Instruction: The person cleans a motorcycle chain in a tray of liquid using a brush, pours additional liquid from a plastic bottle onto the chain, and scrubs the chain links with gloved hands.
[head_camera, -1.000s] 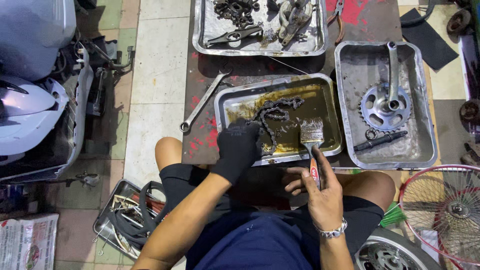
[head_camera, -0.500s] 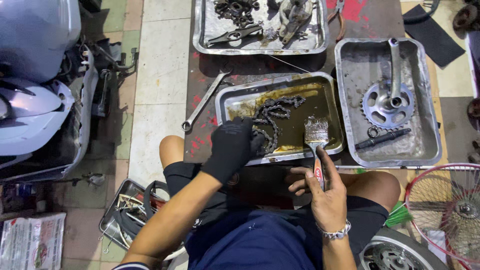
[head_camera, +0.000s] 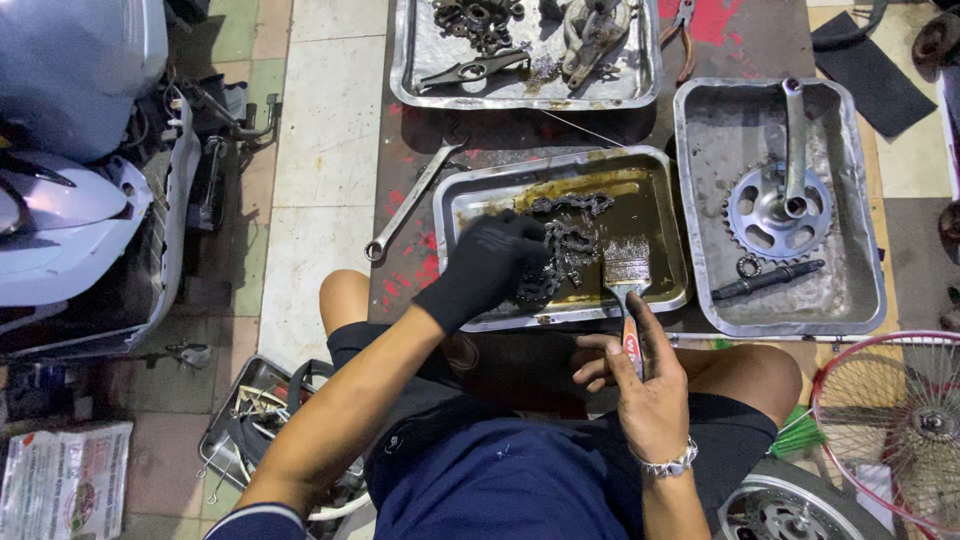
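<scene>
A metal tray (head_camera: 462, 203) with dark oily liquid lies on the floor in front of my knees, and a greasy chain (head_camera: 571, 237) is bunched in it. My left hand (head_camera: 486, 262), in a black glove, rests on the chain and grips it. My bare right hand (head_camera: 640, 382) holds a paintbrush (head_camera: 627, 268) by its handle, bristles at the tray's near right corner beside the chain.
A tray (head_camera: 855, 190) at right holds a crank with chainring, a small ring and a bolt. A far tray (head_camera: 410, 62) carries several metal parts. A wrench (head_camera: 408, 203) lies left of the middle tray. A scooter (head_camera: 70, 190) stands left, a spoked wheel (head_camera: 900, 425) at right.
My gloved left hand has moved right, further onto the chain in the tray. The brush has stayed near the tray's near right corner.
</scene>
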